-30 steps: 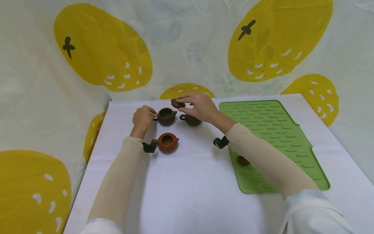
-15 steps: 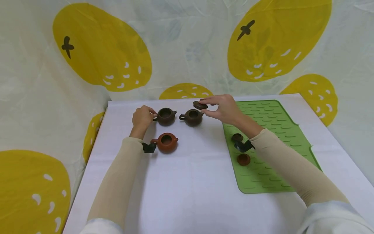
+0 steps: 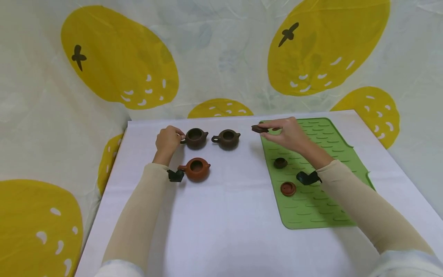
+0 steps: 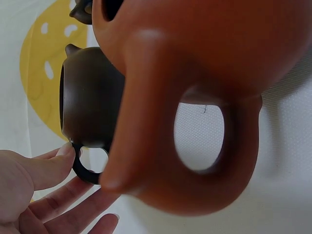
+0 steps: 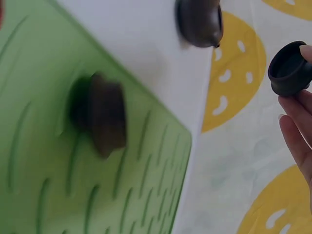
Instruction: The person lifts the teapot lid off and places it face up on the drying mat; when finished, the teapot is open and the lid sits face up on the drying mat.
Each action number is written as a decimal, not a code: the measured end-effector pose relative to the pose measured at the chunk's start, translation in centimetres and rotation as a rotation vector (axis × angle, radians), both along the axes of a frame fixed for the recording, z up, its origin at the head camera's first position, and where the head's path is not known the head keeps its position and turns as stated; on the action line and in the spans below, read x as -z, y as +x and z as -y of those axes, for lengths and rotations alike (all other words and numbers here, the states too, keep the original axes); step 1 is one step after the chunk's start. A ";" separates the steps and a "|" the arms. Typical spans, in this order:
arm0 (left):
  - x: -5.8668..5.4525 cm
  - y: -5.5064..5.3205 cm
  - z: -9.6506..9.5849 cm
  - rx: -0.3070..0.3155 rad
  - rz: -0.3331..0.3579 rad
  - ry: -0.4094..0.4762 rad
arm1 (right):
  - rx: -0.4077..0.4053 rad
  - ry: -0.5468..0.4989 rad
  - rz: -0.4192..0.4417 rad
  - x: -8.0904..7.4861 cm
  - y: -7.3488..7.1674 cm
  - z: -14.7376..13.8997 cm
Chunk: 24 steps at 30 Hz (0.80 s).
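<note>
My left hand [image 3: 167, 140] pinches the handle of an open dark brown teapot [image 3: 195, 144] at the back left of the table; thumb and fingers meet at that handle in the left wrist view. A dark lid [image 3: 259, 129] is held in the air by my right hand [image 3: 290, 135], over the back left corner of a green mat [image 3: 325, 148]. Thumb and fingers grip the lid [image 5: 287, 73] in the right wrist view. A second lidless dark teapot [image 3: 227, 145] stands between the hands. Nearer, a reddish-brown teapot [image 3: 199, 177] stands lidless beside my left wrist.
On the mat's left side lie a dark lid [image 3: 280, 163] and, nearer, a reddish lid [image 3: 288, 189]. A white cloth [image 3: 225, 215] covers the table. Behind it hangs a curtain [image 3: 221, 57] with large yellow fruit prints.
My right hand has carried the dark lid rightward from above the dark teapots to the mat's back left corner, uncovering the second teapot and the lids on the mat. My left hand stays put.
</note>
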<state>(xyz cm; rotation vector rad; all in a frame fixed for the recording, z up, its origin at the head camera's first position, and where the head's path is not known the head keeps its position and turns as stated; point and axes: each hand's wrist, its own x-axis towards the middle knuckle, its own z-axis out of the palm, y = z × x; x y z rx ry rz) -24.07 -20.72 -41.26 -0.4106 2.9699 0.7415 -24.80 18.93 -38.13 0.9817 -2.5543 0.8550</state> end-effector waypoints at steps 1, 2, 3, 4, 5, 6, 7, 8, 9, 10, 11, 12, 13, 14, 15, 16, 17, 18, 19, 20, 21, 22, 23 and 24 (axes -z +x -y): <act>0.0 0.0 0.0 0.002 -0.001 -0.001 | 0.007 0.011 0.022 0.1 0.1 -0.4; 0.0 0.0 0.0 0.000 -0.001 -0.001 | 0.015 0.029 0.034 0.2 0.2 -0.8; -0.1 0.1 0.0 0.000 -0.001 -0.001 | 0.020 0.043 0.050 0.3 0.2 -1.2; -0.1 0.1 0.0 -0.001 0.001 -0.001 | 0.023 0.056 0.061 0.5 0.3 -1.5; -0.1 0.1 0.0 -0.001 0.001 -0.003 | 0.029 0.068 0.072 0.6 0.3 -1.8; -0.1 0.1 0.0 0.000 0.000 -0.004 | 0.034 0.084 0.082 0.8 0.4 -2.2; -0.1 0.1 0.0 0.002 -0.001 -0.006 | 0.041 0.098 0.094 0.9 0.4 -2.5; -0.1 0.1 0.0 0.002 -0.003 -0.006 | 0.051 0.113 0.105 1.1 0.5 -2.7; 0.0 0.1 0.0 0.005 -0.005 -0.005 | 0.060 0.121 0.123 1.3 0.5 -3.0; 0.0 0.1 0.0 0.006 -0.006 -0.004 | 0.067 0.128 0.141 1.4 0.6 -3.3; 0.0 0.1 0.0 0.009 -0.006 -0.005 | 0.072 0.130 0.158 1.5 0.6 -3.5; 0.0 0.1 0.0 0.009 -0.005 -0.004 | 0.071 0.129 0.170 1.7 0.6 -3.7; 0.0 0.1 0.0 0.009 -0.002 -0.004 | 0.071 0.123 0.189 1.8 0.7 -3.9; -0.1 0.2 0.0 0.009 -0.001 -0.003 | 0.065 0.124 0.200 1.9 0.7 -4.1; -0.1 0.2 0.0 0.010 0.000 -0.004 | 0.063 0.123 0.216 2.0 0.8 -4.3; -0.1 0.2 0.0 0.010 0.000 -0.004 | 0.061 0.122 0.234 2.2 0.9 -4.4; -0.1 0.2 0.0 0.010 -0.001 -0.004 | 0.062 0.122 0.252 2.4 0.9 -4.6; -0.1 0.2 0.0 0.009 -0.003 -0.003 | 0.061 0.125 0.267 2.6 1.0 -4.8; -0.1 0.2 0.0 0.010 -0.006 -0.004 | 0.062 0.128 0.282 2.8 1.0 -4.9; -0.1 0.2 0.0 0.011 -0.008 -0.003 | 0.060 0.132 0.293 3.1 1.1 -5.1; -0.1 0.2 0.0 0.012 -0.010 -0.004 | 0.065 0.132 0.307 3.3 1.1 -5.3; -0.2 0.2 0.0 0.013 -0.011 -0.004 | 0.059 0.130 0.311 3.6 1.2 -5.4; -0.2 0.2 0.0 0.015 -0.009 -0.003 | 0.055 0.130 0.316 3.8 1.2 -5.6; -0.2 0.1 0.0 0.016 -0.007 -0.004 | 0.048 0.131 0.316 4.1 1.3 -5.7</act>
